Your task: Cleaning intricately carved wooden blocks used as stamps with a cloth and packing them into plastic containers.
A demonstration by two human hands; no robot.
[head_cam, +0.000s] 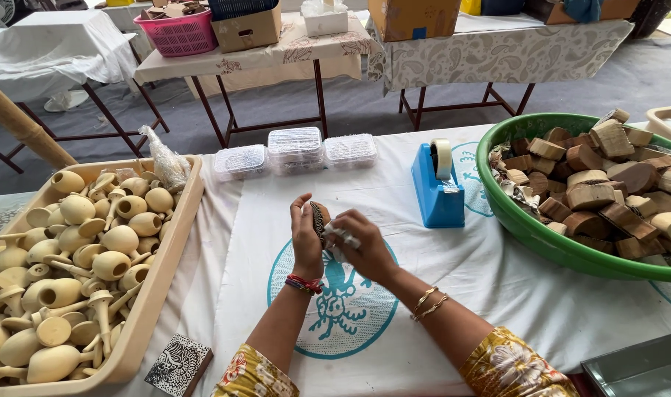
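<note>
Over the white cloth with a teal print, my left hand (306, 234) holds a small carved wooden block (318, 219) upright, its patterned edge showing between the fingers. My right hand (365, 246) presses against the block's other side and pinches a bit of clear wrap (343, 235) against it. Both hands meet at the middle of the table (438, 294). Red thread bands sit on my left wrist, gold bangles on my right.
A beige tray (155, 287) of several pale wooden knobs lies at left. A blue tape dispenser (438, 187) stands right of the hands, beside a green basin (530, 231) of wooden blocks. Clear plastic boxes (295, 151) sit behind. A black-patterned block (177, 364) lies near the front edge.
</note>
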